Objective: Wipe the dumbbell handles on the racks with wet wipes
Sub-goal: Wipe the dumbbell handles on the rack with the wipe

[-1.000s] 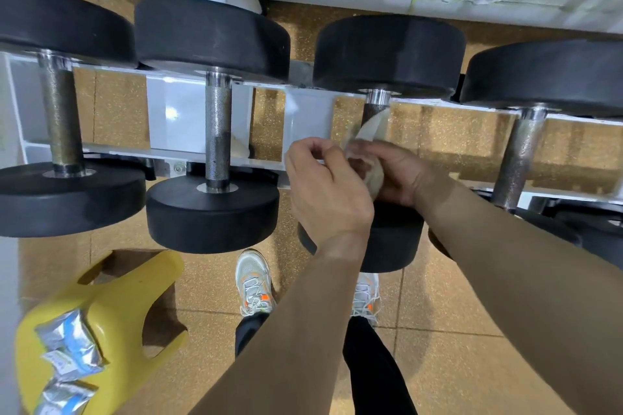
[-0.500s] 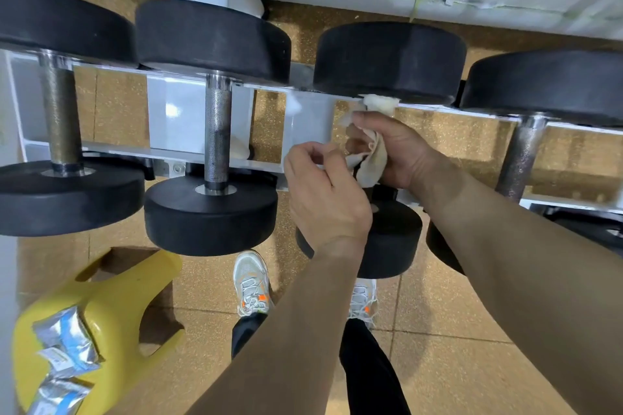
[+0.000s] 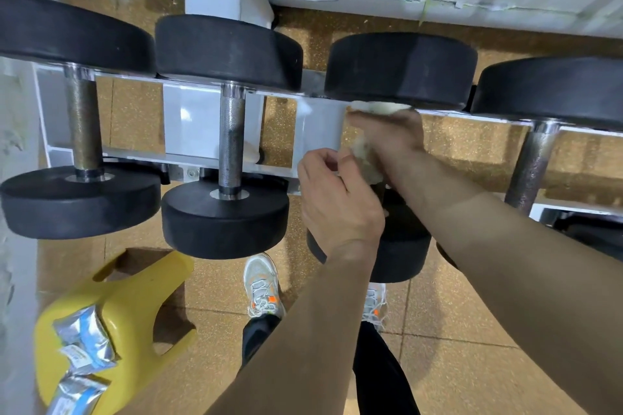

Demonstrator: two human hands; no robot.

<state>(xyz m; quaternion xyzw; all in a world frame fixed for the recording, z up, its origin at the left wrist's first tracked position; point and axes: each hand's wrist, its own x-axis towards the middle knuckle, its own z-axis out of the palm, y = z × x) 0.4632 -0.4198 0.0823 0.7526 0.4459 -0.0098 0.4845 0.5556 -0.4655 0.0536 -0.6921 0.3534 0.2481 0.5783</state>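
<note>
Black dumbbells lie side by side across a white rack (image 3: 188, 158). My right hand (image 3: 392, 138) grips the handle of the third dumbbell (image 3: 401, 67) through a whitish wet wipe (image 3: 367, 158), up against the far weight. The wipe bunches out above my fingers and trails below my palm. That handle is almost wholly hidden by hand and wipe. My left hand (image 3: 337, 202) is beside it at the handle's near end, fingers curled; whether it pinches the wipe's edge is unclear. The second dumbbell's knurled steel handle (image 3: 232, 141) is bare, with a darker band low down.
A yellow plastic stool (image 3: 135, 310) at the lower left carries several silver and blue wipe sachets (image 3: 82, 344). More dumbbells sit at the far left (image 3: 81, 125) and right (image 3: 531, 165). My shoes (image 3: 261, 283) stand on the speckled brown floor under the rack. A white wall runs behind.
My right hand has slid the wipe up the third dumbbell's handle from its near end to the far weight. My left hand stayed low beside the handle.
</note>
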